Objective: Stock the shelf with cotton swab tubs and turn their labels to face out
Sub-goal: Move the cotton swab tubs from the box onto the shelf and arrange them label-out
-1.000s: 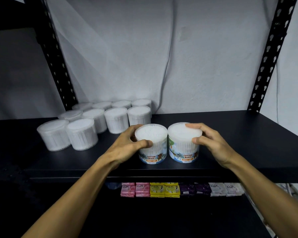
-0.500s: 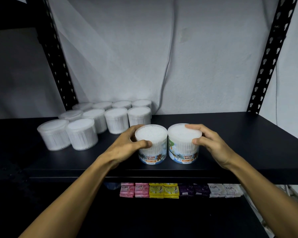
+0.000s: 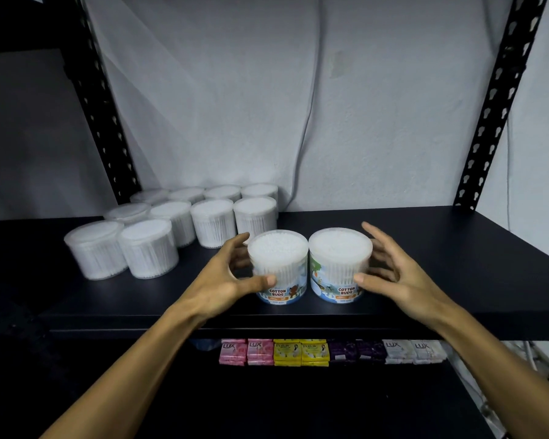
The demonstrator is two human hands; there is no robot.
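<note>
Two cotton swab tubs stand side by side near the front edge of the black shelf (image 3: 457, 264), both with "COTTON BUDS" labels facing out. My left hand (image 3: 222, 280) curls round the left tub (image 3: 279, 264), thumb on its front and fingers behind its left side. My right hand (image 3: 393, 274) is beside the right tub (image 3: 339, 258) with fingers spread and lifted off it; only the thumb tip touches the tub's front.
Several more clear swab tubs (image 3: 149, 248) stand in rows at the back left of the shelf, no labels showing. Black perforated uprights (image 3: 495, 99) flank the shelf. On the shelf below lies a row of soap packs (image 3: 301, 351).
My right hand's fingers have come off the top of the right tub and spread open. My left thumb has slid lower on the left tub. Both tubs stay in place.
</note>
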